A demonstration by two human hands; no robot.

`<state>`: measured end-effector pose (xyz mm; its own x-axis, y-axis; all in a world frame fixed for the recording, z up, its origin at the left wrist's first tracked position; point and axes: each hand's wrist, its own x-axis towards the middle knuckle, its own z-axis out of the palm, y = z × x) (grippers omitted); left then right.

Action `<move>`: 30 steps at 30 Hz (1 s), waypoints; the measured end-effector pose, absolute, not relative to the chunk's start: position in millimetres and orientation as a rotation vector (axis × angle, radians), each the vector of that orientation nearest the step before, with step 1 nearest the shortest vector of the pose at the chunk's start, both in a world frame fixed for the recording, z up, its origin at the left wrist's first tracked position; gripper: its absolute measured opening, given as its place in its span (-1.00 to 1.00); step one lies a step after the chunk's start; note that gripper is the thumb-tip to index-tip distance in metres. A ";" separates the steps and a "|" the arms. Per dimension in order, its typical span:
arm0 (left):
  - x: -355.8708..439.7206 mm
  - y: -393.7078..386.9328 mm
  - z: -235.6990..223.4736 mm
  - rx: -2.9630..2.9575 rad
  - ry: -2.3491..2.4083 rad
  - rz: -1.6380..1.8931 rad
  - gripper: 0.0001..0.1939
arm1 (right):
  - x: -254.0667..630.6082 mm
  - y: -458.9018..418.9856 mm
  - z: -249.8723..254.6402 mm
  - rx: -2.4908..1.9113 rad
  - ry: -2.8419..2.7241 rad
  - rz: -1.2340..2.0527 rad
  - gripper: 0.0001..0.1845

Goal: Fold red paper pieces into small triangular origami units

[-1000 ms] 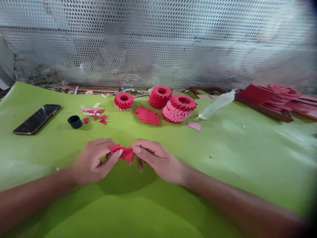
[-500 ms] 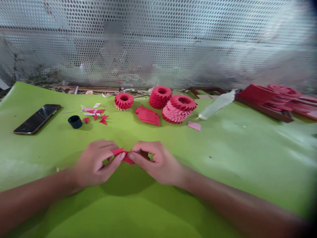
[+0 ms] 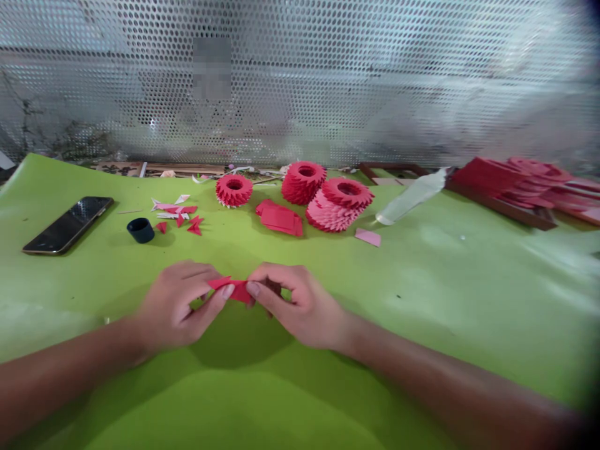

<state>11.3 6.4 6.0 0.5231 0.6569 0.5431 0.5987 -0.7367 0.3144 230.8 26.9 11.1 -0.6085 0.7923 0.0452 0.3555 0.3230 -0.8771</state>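
A small folded piece of red paper is held just above the green table cover, between both hands. My left hand pinches its left end between thumb and fingers. At its right end, my right hand grips the paper with thumb and forefinger. Beyond the hands lies a stack of red paper slips. To the left of that stack, several small folded red and pink paper pieces are scattered beside a dark round cap.
Behind the stack stand a red ring of folded paper, a taller red one and a pink-and-red one. A phone lies left; a clear tube, pink slip and tray of red paper are right.
The right end of the red paper has risen a little and more of its face shows. Both hands have shifted very slightly, still pinching it.
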 end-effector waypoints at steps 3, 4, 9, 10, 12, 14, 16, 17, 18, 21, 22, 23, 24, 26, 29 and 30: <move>9.0 7.9 5.0 2.659 1.019 1.075 -0.76 | 230.8 28.0 10.9 -1.033 -2.067 1.221 -0.70; 8.4 8.8 4.6 2.657 0.950 1.106 -0.78 | 231.0 28.6 10.9 -1.043 -2.040 1.235 -0.70; 9.7 11.0 6.2 2.481 0.711 1.144 -0.78 | 232.0 31.9 9.6 -1.044 -1.935 1.333 -0.67; 10.5 10.3 7.1 2.405 0.720 1.113 -0.77 | 231.9 32.2 9.2 -1.036 -1.929 1.345 -0.67; 12.0 8.1 8.8 2.273 0.771 1.052 -0.76 | 231.7 32.5 8.4 -1.027 -1.934 1.346 -0.67; 13.1 5.6 9.6 2.188 0.875 0.999 -0.79 | 231.3 32.8 7.7 -1.023 -1.949 1.321 -0.68; 14.0 3.8 9.4 2.139 0.959 0.941 -0.81 | 231.2 33.4 7.1 -1.015 -1.956 1.308 -0.70; 14.4 3.4 9.0 2.115 0.980 0.914 -0.81 | 231.2 33.9 6.8 -1.007 -1.957 1.310 -0.71; 14.7 3.3 8.5 2.089 0.993 0.893 -0.80 | 231.2 34.3 6.5 -1.000 -1.954 1.318 -0.71; 15.2 4.5 6.6 1.991 1.053 0.834 -0.78 | 231.2 35.1 5.2 -0.994 -1.944 1.359 -0.71; 15.2 5.2 6.0 1.961 1.075 0.813 -0.78 | 231.1 35.1 4.6 -0.998 -1.937 1.377 -0.70; 15.1 5.8 5.4 1.940 1.091 0.795 -0.78 | 230.9 35.2 4.1 -1.001 -1.928 1.397 -0.69; 14.9 6.3 4.7 1.928 1.103 0.779 -0.79 | 230.6 35.2 3.5 -1.002 -1.918 1.419 -0.68; 14.3 6.8 3.5 1.909 1.130 0.767 -0.79 | 230.1 35.5 2.5 -1.001 -1.898 1.459 -0.66; 13.2 6.5 1.4 1.859 1.183 0.781 -0.75 | 229.7 36.2 2.1 -1.005 -1.899 1.486 -0.61; 12.9 6.5 0.9 1.844 1.189 0.786 -0.73 | 229.8 36.5 2.3 -1.005 -1.910 1.486 -0.60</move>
<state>12.9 6.5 0.9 0.3683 0.9262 0.0806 0.4373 -0.2491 0.8642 229.8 36.5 2.3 -0.5924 0.8045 -0.0433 0.2396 0.1246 -0.9628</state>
